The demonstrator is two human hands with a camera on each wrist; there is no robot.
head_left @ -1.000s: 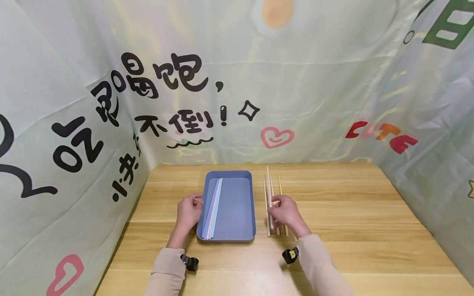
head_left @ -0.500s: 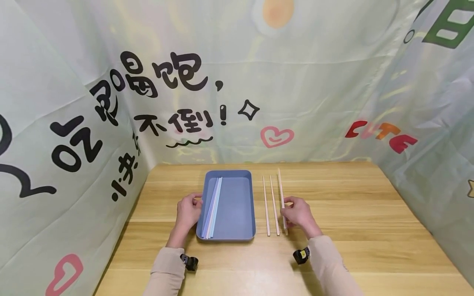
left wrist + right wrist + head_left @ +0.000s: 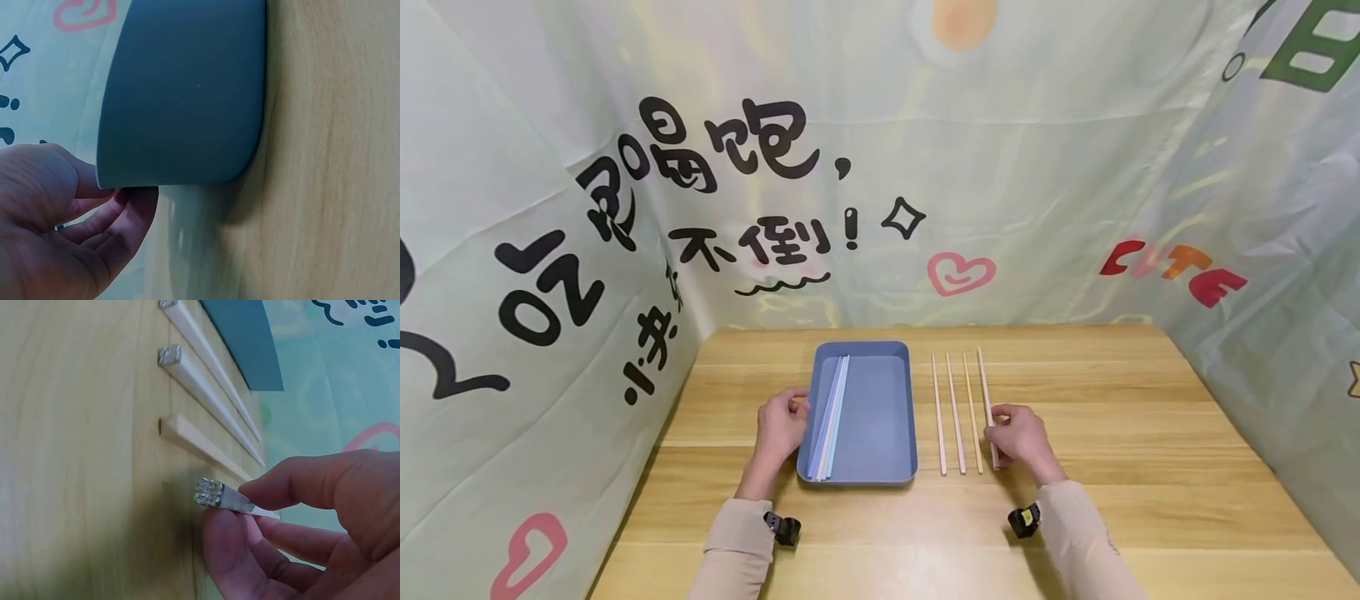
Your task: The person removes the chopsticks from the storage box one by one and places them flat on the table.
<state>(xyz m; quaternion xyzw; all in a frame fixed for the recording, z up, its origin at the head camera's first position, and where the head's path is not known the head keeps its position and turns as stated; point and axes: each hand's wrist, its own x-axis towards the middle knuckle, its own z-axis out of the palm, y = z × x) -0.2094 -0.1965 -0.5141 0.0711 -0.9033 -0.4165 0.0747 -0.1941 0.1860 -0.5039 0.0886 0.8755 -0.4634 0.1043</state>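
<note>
My left hand (image 3: 780, 425) pinches the left rim of a blue-grey rectangular tray (image 3: 877, 417); the left wrist view shows thumb and fingers at the tray wall (image 3: 181, 94). Several pastel chopsticks (image 3: 827, 425) lie together along the tray's left side. My right hand (image 3: 1021, 435) pinches a pale pink chopstick (image 3: 986, 383) near its thick end. That chopstick's end (image 3: 209, 492) has a glittery silver cap in the right wrist view. To its left, a yellowish chopstick (image 3: 973, 412) and two pale pink ones, a middle chopstick (image 3: 956, 412) and a left chopstick (image 3: 938, 412), lie roughly parallel.
All of this is on a wood-grain table (image 3: 1150, 467). Printed fabric walls (image 3: 1037, 192) enclose its back and both sides. Each wrist carries a small black camera, the left camera (image 3: 784, 529) and the right camera (image 3: 1024, 522).
My right hand has moved rightward, carrying the pink chopstick over the others to the right of the yellowish one. My left hand has stayed at the tray's rim.
</note>
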